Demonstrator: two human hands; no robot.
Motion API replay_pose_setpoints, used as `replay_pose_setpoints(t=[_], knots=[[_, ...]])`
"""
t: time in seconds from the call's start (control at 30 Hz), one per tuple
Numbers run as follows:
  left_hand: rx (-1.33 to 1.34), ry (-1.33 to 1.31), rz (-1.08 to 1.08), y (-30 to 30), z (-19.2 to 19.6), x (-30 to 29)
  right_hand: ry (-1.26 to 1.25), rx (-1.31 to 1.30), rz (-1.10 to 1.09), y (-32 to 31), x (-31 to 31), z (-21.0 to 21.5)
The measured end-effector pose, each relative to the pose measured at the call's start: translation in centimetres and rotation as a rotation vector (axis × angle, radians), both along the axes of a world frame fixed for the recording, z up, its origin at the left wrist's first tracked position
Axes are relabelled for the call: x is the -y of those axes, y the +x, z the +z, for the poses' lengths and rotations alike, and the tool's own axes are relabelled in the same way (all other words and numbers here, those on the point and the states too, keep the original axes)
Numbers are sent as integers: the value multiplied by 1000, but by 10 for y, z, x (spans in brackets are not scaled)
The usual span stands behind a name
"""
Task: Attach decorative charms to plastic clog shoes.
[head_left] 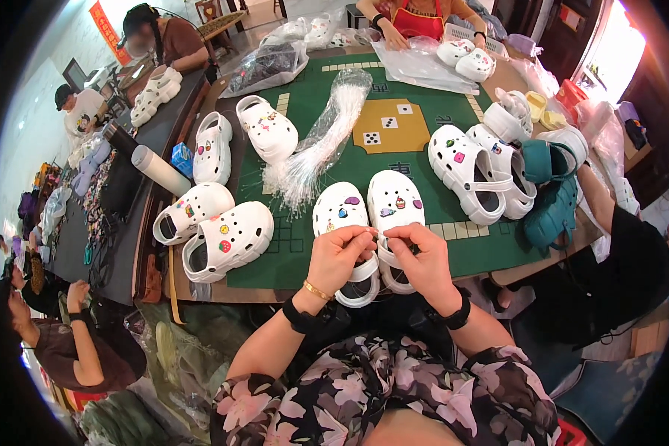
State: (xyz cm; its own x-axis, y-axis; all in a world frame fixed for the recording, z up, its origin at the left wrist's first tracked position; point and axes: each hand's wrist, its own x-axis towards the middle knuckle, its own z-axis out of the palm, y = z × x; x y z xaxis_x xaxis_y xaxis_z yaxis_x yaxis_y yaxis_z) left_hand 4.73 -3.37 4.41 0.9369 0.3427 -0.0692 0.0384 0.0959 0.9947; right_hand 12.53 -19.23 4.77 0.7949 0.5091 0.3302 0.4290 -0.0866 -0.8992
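Observation:
Two white clogs stand side by side before me, a left clog (333,203) and a right clog (391,192), toes away from me, with colourful charms on top. My left hand (342,256) and my right hand (421,260) meet over the inner sides of their openings. Thumbs and fingers of both are pinched, tips nearly touching. Whatever they hold is too small and hidden to make out. Just beyond, a bundle of thin clear plastic strands (316,160) spills from a clear bag.
More charmed white clogs lie at left (234,230) and right (461,167), with teal clogs (550,223) farther right. A bottle (160,171) stands at left. Plastic bags (424,67) and a co-worker's hands (394,37) are across the green table mat (320,89). Other people sit at left.

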Motion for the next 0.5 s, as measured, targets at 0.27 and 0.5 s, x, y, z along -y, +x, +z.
replay_pose_setpoints(t=[0.27, 0.5], knots=[[13, -12, -32, 1, -3, 1, 28, -15, 4, -1, -2, -5], [8, 25, -24, 1, -3, 2, 6, 4, 2, -1, -3, -3]])
